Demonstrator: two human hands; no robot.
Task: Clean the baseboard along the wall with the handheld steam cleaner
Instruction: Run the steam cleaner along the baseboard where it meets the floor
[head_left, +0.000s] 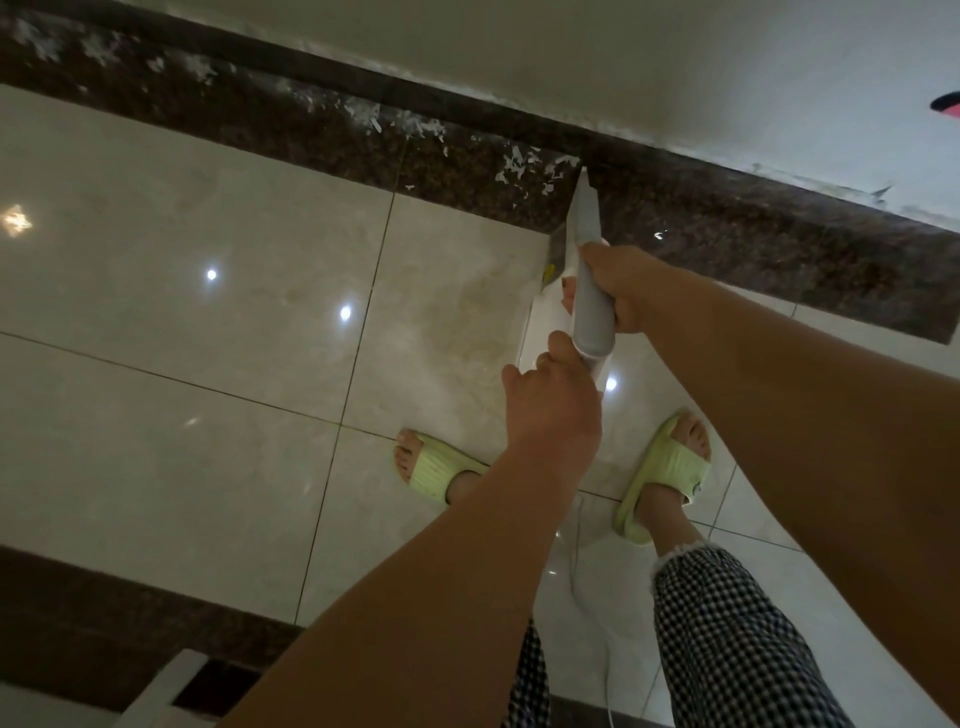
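Note:
A grey and white handheld steam cleaner (587, 244) points away from me, its nozzle tip touching the dark baseboard (467, 109) where it meets the brown granite floor border. My right hand (623, 291) grips the cleaner's grey handle from the right side. My left hand (550, 400) holds the rear end of the handle with curled fingers. White flakes lie scattered on the border left of the nozzle.
Glossy beige floor tiles (208, 322) fill the left. My feet in green slippers (665, 473) stand below the cleaner, and a thin white cord (597, 623) trails down between my legs. A white wall (675, 62) rises above the baseboard. A white frame (161, 686) sits at bottom left.

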